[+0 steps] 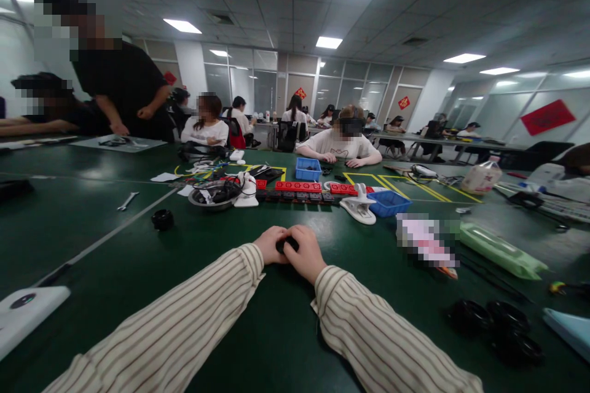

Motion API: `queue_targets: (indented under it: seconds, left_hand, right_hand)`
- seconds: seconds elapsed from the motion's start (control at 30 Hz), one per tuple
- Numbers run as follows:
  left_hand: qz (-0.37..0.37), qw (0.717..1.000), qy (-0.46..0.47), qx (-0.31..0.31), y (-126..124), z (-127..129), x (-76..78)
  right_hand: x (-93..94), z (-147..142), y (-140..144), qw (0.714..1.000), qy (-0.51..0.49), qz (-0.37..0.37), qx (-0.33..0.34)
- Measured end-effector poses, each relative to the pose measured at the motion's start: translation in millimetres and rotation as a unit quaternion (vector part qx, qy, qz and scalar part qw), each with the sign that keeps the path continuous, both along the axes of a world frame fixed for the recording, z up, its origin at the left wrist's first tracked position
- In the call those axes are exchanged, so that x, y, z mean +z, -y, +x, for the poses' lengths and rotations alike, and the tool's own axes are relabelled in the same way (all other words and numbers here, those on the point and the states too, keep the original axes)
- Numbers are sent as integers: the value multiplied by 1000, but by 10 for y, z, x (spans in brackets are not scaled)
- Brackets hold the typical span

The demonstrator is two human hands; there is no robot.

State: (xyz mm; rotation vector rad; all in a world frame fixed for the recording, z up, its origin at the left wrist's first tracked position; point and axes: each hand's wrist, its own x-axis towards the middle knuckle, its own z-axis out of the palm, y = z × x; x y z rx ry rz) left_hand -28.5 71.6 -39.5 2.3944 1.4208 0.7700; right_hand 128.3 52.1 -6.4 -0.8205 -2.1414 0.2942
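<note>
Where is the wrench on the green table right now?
The wrench lies on the table's left side in the head view, left of a small black round part and well left of both hands.

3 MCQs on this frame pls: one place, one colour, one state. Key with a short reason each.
1. Where does the small black part sit?
A. Between the two hands
B. In a blue bin
C. Beside the wrench

2. What colour is the table top?
A. White
B. Dark green
C. Red

3. How do the hands stand?
A. Wide apart, palms up
B. Raised above the table
C. Together on the table, closed around the part

Key:
1 A: the left hand and right hand meet around it.
2 B: green mat all over.
3 C: both grips close on the part, resting on the mat.
</note>
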Motion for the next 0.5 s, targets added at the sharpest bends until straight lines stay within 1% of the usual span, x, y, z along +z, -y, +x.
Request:
queue_targets:
  seconds: [0.1, 0.17, 0.3, 0.4, 0.5]
  left_hand:
    - [-16, 1000, 0, -10, -32, -21, -15]
    - [-17, 1000, -1, -8, -33, -20, -8]
    - [-5, 1000, -14, 7, 10, 10, 16]
    - [14, 999, -32, 27, 70, 54, 39]
    - [34, 998, -41, 34, 132, 97, 81]
  right_hand:
    - [5, 0, 16, 1000, -3, 12, 28]
    - [8, -1, 26, 1000, -4, 9, 29]
    - [-5, 1, 22, 1000, -21, -3, -3]
    - [-45, 6, -16, 999, -24, -12, -25]
    - [-84, 8, -56, 999, -21, -20, -45]
